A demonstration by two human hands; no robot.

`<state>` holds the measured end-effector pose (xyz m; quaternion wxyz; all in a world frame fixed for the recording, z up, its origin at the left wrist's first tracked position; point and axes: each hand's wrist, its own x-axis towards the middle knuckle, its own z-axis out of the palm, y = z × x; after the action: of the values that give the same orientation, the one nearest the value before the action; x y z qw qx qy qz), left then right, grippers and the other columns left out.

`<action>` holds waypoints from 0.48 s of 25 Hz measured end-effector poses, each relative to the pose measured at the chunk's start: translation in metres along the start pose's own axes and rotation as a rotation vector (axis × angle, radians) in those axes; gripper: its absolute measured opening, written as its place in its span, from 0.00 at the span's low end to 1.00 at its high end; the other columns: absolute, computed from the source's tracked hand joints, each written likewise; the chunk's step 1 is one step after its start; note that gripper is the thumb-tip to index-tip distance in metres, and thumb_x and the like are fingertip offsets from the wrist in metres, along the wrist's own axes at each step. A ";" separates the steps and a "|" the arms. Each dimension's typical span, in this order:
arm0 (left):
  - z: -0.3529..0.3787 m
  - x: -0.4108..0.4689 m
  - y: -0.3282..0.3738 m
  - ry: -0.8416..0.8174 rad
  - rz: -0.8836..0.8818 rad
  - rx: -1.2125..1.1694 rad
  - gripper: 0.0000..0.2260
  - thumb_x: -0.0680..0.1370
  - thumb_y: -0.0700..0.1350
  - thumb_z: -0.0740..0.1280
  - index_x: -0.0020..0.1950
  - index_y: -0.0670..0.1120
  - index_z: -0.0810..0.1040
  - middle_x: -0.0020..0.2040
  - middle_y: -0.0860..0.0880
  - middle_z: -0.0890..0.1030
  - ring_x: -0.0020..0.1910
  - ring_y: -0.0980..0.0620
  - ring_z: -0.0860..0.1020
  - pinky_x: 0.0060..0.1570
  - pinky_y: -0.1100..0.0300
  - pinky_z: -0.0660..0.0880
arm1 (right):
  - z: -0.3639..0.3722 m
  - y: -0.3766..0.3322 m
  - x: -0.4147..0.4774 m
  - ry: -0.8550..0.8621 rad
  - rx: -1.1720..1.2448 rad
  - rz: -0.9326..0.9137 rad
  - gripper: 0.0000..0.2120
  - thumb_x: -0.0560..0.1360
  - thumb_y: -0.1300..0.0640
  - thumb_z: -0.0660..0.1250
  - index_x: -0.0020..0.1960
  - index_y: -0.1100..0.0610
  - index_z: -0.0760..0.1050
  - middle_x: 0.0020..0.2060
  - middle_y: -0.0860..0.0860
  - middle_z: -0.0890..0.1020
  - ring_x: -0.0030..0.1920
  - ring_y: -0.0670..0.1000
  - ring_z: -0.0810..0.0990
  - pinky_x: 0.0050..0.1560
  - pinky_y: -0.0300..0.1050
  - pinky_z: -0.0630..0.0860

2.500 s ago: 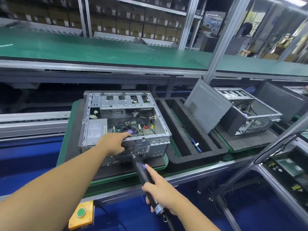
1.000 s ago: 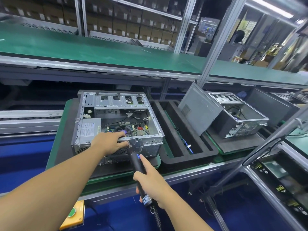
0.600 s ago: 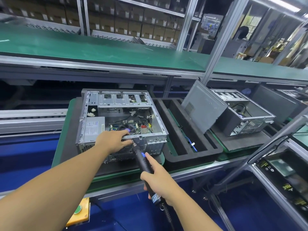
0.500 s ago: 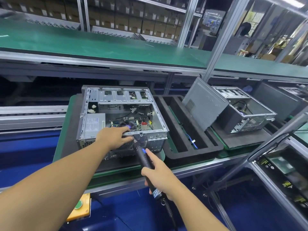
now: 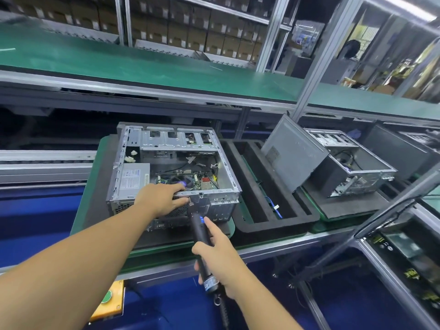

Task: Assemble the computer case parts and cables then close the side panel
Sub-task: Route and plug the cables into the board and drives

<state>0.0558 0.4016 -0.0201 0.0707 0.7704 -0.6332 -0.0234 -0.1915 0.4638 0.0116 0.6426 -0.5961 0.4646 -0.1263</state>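
A yellow box with a green button [image 5: 108, 302] sits low at the left. On a dark pad [image 5: 95, 206] on the worktop lies the open computer case [image 5: 171, 144], its side panel off, showing a silver frame, a grey power supply [image 5: 133, 177], a board and loose cables. The left grip [image 5: 162, 198] clasps the case's near top rail, fingers over, thumb under. The black electric screwdriver [image 5: 198, 232], its tip at the case's rear face just beside that thumb, is wrapped by the right grip [image 5: 219, 260]. Rightward lie a black foam tray [image 5: 273, 228] and a second case [image 5: 357, 177] with a grey panel [image 5: 292, 151] leaning on it.
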 end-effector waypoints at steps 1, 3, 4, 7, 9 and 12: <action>-0.001 -0.001 0.000 -0.004 -0.002 -0.003 0.26 0.76 0.73 0.53 0.71 0.65 0.65 0.56 0.51 0.83 0.51 0.45 0.81 0.45 0.55 0.79 | 0.003 0.002 0.000 -0.001 0.041 -0.005 0.39 0.73 0.58 0.65 0.78 0.34 0.57 0.52 0.57 0.80 0.28 0.50 0.77 0.31 0.46 0.78; -0.002 -0.001 0.001 0.001 0.004 0.003 0.26 0.76 0.73 0.52 0.71 0.65 0.65 0.56 0.51 0.83 0.50 0.45 0.81 0.44 0.55 0.79 | 0.005 0.006 0.001 0.006 0.064 -0.015 0.39 0.74 0.59 0.65 0.79 0.35 0.56 0.47 0.58 0.81 0.27 0.50 0.76 0.31 0.46 0.78; -0.002 -0.001 0.001 0.005 0.008 0.012 0.26 0.76 0.73 0.52 0.71 0.65 0.65 0.55 0.51 0.83 0.49 0.45 0.82 0.44 0.55 0.79 | 0.005 0.007 0.002 0.004 0.057 -0.016 0.39 0.75 0.59 0.65 0.79 0.34 0.55 0.41 0.56 0.82 0.27 0.51 0.76 0.31 0.46 0.78; 0.000 -0.001 -0.001 -0.010 0.006 0.017 0.28 0.75 0.73 0.51 0.72 0.65 0.64 0.58 0.51 0.83 0.50 0.45 0.81 0.43 0.56 0.78 | 0.005 0.008 0.002 -0.027 0.054 -0.003 0.39 0.75 0.57 0.65 0.79 0.32 0.53 0.32 0.51 0.82 0.28 0.52 0.76 0.32 0.46 0.78; 0.001 0.000 -0.002 -0.039 0.003 0.013 0.28 0.76 0.73 0.51 0.73 0.65 0.63 0.59 0.52 0.82 0.51 0.45 0.81 0.44 0.55 0.78 | 0.004 0.009 0.002 -0.048 0.053 0.004 0.39 0.74 0.56 0.65 0.78 0.31 0.53 0.33 0.52 0.82 0.30 0.52 0.76 0.33 0.46 0.78; -0.005 0.003 -0.001 -0.093 0.023 0.009 0.27 0.78 0.70 0.54 0.75 0.63 0.61 0.63 0.52 0.80 0.54 0.46 0.80 0.49 0.54 0.77 | -0.002 0.008 0.004 -0.056 0.042 0.009 0.39 0.74 0.54 0.65 0.78 0.31 0.52 0.34 0.52 0.82 0.31 0.53 0.77 0.34 0.47 0.79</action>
<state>0.0585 0.3989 -0.0147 0.0381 0.7615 -0.6446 -0.0556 -0.1940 0.4620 0.0028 0.6683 -0.5836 0.4464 -0.1162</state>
